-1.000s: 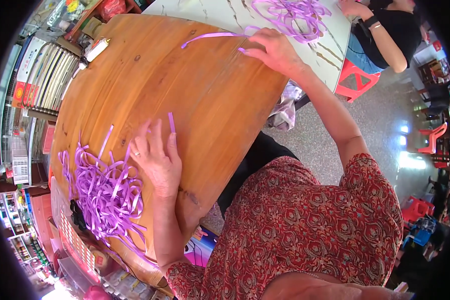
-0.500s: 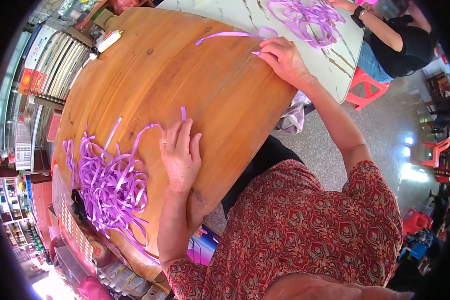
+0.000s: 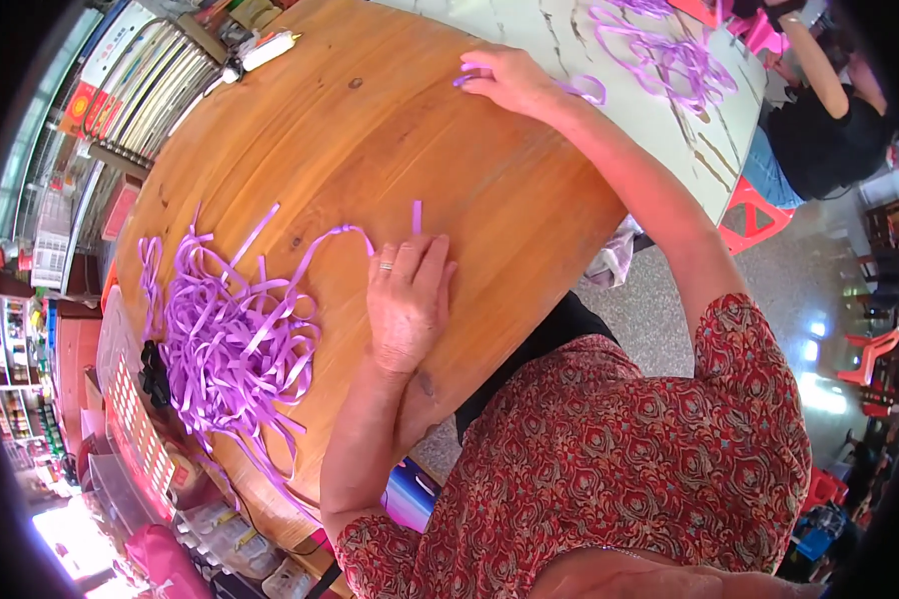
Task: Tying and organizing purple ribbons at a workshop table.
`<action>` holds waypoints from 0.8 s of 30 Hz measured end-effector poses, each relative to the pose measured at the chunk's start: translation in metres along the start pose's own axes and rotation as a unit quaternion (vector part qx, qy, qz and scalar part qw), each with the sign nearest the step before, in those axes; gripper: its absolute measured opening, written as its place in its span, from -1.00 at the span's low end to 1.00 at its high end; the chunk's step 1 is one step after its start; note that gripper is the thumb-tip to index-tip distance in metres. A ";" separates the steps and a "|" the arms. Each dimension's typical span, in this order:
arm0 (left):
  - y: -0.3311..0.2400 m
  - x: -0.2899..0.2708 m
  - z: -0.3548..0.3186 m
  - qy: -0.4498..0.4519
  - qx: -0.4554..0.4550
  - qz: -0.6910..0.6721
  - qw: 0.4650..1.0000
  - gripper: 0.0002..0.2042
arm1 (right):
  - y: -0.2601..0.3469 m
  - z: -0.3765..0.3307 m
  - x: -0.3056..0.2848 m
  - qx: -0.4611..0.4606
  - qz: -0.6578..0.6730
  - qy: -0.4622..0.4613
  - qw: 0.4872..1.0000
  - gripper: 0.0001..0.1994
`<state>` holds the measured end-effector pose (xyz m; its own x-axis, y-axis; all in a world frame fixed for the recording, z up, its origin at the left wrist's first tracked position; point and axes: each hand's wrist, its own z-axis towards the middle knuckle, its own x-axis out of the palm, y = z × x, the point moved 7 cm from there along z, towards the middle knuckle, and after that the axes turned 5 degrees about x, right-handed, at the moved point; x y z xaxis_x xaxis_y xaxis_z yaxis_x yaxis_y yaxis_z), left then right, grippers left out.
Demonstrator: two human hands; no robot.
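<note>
My left hand (image 3: 407, 309) rests back upward over the wooden table, fingers bent together on a purple ribbon. A short ribbon end (image 3: 417, 217) sticks out beyond its fingertips, and another stretch curves left to a big tangled heap of purple ribbon (image 3: 232, 344). Farther off, near the table's far edge, my right hand (image 3: 512, 82) pinches a purple ribbon (image 3: 466, 76) between thumb and fingers. A loop of ribbon (image 3: 585, 90) shows behind its wrist, over the white table. What lies under the left palm is hidden.
The wooden tabletop (image 3: 370, 150) adjoins a white marbled table (image 3: 529, 25) holding a second ribbon pile (image 3: 684, 70). A person in black (image 3: 829, 140) sits there near a red stool (image 3: 754, 218). A white glue gun (image 3: 269, 50) lies by upright books (image 3: 150, 90) at left.
My right hand has moved left and away across the wooden table, taking the ribbon along. The view has shifted somewhat; my left hand keeps its place by the ribbon.
</note>
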<state>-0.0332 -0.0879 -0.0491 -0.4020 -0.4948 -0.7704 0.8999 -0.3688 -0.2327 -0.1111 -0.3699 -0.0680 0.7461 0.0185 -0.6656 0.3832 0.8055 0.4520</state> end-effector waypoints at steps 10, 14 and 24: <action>0.017 -0.024 -0.008 -0.096 -0.074 -0.129 0.984 -0.73 | 0.054 -0.011 -0.005 0.201 0.244 0.137 0.939 -0.85; 0.039 -0.038 -0.009 -0.214 -0.223 -0.264 0.914 -0.73 | 0.147 -0.034 -0.027 0.125 0.356 0.168 0.911 -0.90; 0.018 -0.073 -0.003 -0.294 -0.188 -0.361 0.865 -0.75 | 0.218 -0.063 -0.025 0.103 0.500 0.260 0.819 -0.89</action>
<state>0.0129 -0.0559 0.0010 -0.7984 -0.5984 0.0664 0.3251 -0.5213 -0.7890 -0.0810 -0.1573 0.0098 0.4300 0.9020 -0.0393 -0.1547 0.1165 0.9811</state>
